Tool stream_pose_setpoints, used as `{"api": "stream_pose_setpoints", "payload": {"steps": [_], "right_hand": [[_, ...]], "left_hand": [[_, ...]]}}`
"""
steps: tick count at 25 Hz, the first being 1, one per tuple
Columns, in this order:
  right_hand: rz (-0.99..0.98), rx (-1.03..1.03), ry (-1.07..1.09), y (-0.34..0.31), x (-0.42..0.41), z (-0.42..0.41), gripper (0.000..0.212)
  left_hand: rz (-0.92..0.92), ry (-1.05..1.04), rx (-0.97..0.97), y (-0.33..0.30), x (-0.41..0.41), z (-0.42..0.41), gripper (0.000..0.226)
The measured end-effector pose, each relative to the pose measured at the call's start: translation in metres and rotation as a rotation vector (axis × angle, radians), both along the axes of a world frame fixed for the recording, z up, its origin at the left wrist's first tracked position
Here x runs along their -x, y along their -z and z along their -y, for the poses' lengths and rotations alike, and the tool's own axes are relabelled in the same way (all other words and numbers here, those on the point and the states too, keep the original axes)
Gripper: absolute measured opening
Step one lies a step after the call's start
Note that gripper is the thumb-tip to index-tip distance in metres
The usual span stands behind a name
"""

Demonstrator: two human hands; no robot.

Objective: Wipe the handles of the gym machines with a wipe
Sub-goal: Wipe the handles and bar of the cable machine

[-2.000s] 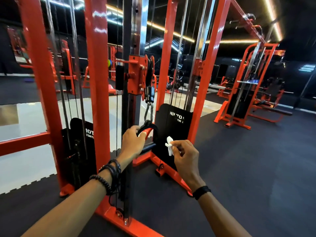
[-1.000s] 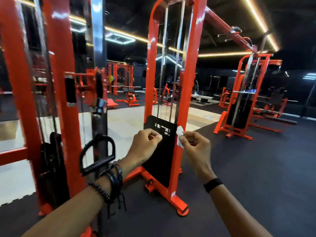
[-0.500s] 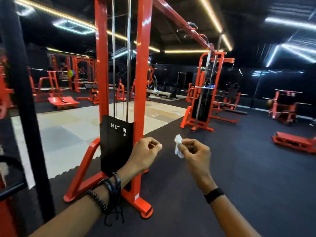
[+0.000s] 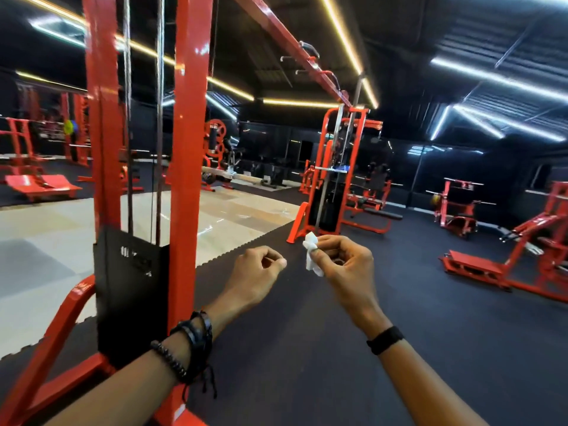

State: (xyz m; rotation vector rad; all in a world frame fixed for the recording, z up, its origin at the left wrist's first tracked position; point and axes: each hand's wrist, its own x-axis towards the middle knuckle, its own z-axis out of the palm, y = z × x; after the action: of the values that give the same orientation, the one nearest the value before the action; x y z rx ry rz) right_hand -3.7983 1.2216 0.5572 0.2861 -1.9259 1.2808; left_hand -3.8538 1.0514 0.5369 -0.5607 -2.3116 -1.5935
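Reaching forward from the bottom edge, both forearms angle up toward the middle of the view with the backs of the hands facing the camera. The right hand sits just past centre toward three o'clock, its fingers curled in and its thumb and forefinger pinching a small crumpled white wipe, which sticks out at the hand's ten o'clock side. A black band circles the right wrist. The left hand is just beside it at nine o'clock, apart from the wipe, its fingers curled loosely into the palm with the thumb tip against the forefinger and nothing held in them. Black bracelets wrap the left wrist.

At nine o'clock stands a red machine frame with a black weight stack cover between its uprights, steel cables running down into it. A red crossbeam runs from the frame toward one o'clock, carrying grip handles well above the hands. A second red weight tower stands at twelve o'clock, well beyond the hands, on the dark rubber floor.
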Motion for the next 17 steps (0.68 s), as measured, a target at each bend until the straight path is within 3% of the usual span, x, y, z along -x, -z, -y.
{"api": "stream_pose_setpoints", "payload": {"steps": [6, 10, 17], "right_hand": [[-0.029, 0.019, -0.059, -0.001, 0.083, -0.026, 0.007], [-0.021, 0.016, -0.154, 0.004, 0.112, -0.012, 0.006], [-0.063, -0.051, -0.626, 0.012, 0.093, 0.110, 0.009]], "left_hand": [[-0.049, -0.019, 0.015, -0.010, 0.077, -0.035, 0.009], [-0.006, -0.125, 0.015, 0.006, 0.093, -0.014, 0.007], [0.063, -0.526, -0.016, 0.033, 0.019, 0.104, 0.003]]}}
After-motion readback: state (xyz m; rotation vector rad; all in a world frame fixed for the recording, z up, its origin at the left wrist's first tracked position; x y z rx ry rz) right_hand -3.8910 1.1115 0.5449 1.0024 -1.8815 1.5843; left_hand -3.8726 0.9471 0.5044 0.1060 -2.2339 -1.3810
